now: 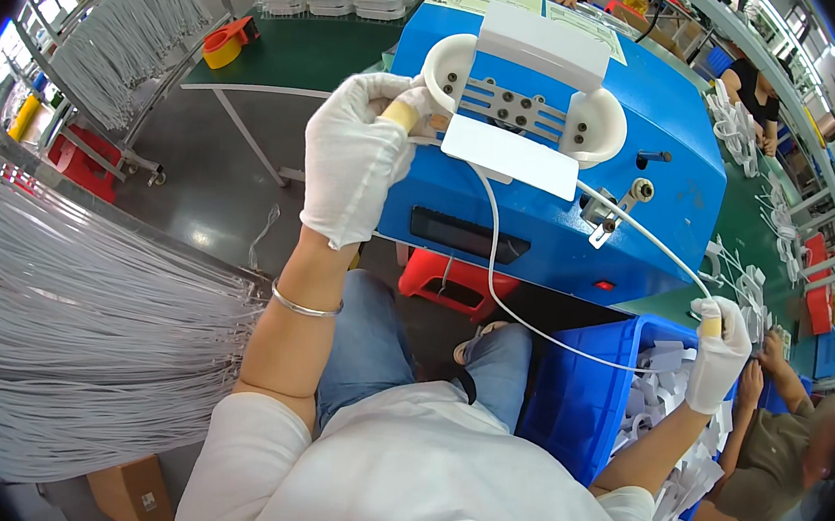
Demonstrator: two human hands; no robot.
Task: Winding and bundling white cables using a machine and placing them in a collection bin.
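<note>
The right hand (720,358), the nearer, pinches the white cable (644,234) just off the blue machine's (671,134) near right corner; the straight stretch slants leftward to the white plate (513,151). The left hand (357,154) bunches its fingers by the left cradle (445,67), grip unclear.

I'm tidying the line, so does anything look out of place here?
Perhaps one thing: a loose strand shows against the grey floor, near the cable bundle at left. It looks stray because it sits apart from the rest. Nothing around the blue machine appears spilled or damaged.
</note>
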